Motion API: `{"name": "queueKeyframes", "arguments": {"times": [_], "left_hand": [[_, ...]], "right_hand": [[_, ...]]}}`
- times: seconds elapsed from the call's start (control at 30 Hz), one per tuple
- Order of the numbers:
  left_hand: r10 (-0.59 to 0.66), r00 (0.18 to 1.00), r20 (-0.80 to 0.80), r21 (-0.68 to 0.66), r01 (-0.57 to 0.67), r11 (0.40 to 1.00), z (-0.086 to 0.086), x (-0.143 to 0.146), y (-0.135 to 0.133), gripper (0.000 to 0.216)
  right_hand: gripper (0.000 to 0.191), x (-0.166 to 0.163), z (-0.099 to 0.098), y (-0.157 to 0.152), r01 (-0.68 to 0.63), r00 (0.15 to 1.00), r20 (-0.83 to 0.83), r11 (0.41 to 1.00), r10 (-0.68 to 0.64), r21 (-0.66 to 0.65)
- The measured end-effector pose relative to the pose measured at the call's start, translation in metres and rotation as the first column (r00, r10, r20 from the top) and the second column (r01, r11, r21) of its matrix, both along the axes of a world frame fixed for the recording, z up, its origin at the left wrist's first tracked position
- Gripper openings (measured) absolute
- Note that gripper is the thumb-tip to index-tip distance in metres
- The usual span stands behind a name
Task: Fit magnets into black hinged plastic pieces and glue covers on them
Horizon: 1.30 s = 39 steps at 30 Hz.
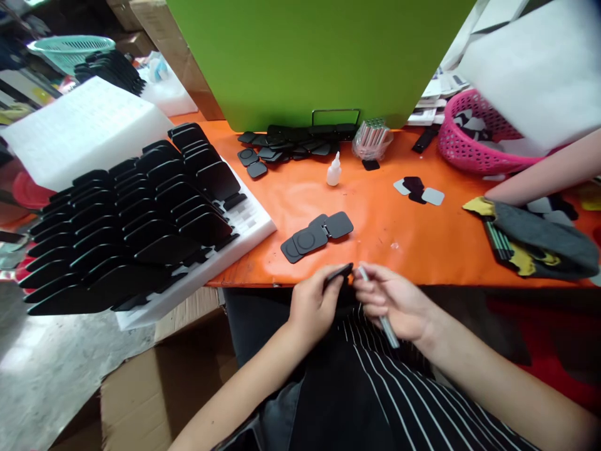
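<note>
At the front edge of the table, my left hand (313, 302) is closed round a small flat black panel (339, 272), seen nearly edge-on. Close beside it, my right hand (394, 302) grips a slim silver-grey pen-like stick (389, 331), its lower end slanting down over my striped apron. The stick's upper end is near the panel; whether they touch I cannot tell. Just beyond my hands lies an unfolded black hinged pad (306, 239) with round rings on its panels. A small white dropper bottle (333, 170) stands upright behind it.
A white foam tray (253, 241) full of upright black panels overhangs the table's left side. Black pads (300, 143) are heaped before a green board (310, 56). Bundled silver sticks (372, 139), loose square pieces (432, 196), a pink basket (488, 163) and a grey cloth glove (549, 238) lie rightward.
</note>
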<state>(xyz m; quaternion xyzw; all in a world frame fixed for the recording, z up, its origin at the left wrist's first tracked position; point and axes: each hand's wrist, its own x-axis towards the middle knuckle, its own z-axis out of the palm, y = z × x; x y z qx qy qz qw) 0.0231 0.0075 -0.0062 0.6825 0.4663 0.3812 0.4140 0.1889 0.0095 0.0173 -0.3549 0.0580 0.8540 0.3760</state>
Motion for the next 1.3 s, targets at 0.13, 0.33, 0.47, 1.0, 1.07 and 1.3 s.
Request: {"name": "queueKeyframes", "arguments": {"times": [0.13, 0.33, 0.47, 1.0, 1.07, 1.3], "left_hand": [[-0.112, 0.993, -0.027, -0.064, 0.11, 0.992, -0.012, 0.055, 0.052, 0.025], [-0.058, 0.949, -0.311, 0.194, 0.123, 0.973, -0.017, 0.065, 0.095, 0.038], [0.03, 0.815, -0.579, 0.163, 0.08, 0.983, -0.019, 0.018, 0.093, 0.051], [0.232, 0.886, 0.402, -0.725, 0.153, 0.672, -0.008, -0.021, 0.003, 0.039], [0.159, 0.931, 0.33, -0.648, 0.1, 0.755, -0.006, -0.019, -0.005, 0.044], [-0.135, 0.987, -0.085, -0.362, 0.096, 0.927, -0.001, -0.02, -0.013, 0.069]], "right_hand": [[0.02, 0.052, 0.009, 0.012, 0.266, 0.912, 0.232, 0.917, -0.34, 0.298], [0.022, 0.081, -0.007, -0.007, 0.205, 0.801, 0.469, 0.907, -0.372, 0.368], [0.022, 0.061, -0.025, -0.015, 0.064, 0.771, 0.567, 0.921, -0.291, 0.385], [0.019, -0.025, 0.002, 0.019, -0.908, 0.045, 0.917, 0.366, -0.396, 0.203], [0.02, -0.031, 0.003, 0.019, -0.94, -0.034, 0.912, 0.324, -0.409, 0.11], [0.022, -0.033, 0.009, 0.014, -0.973, -0.17, 0.889, 0.216, -0.424, -0.083]]}}
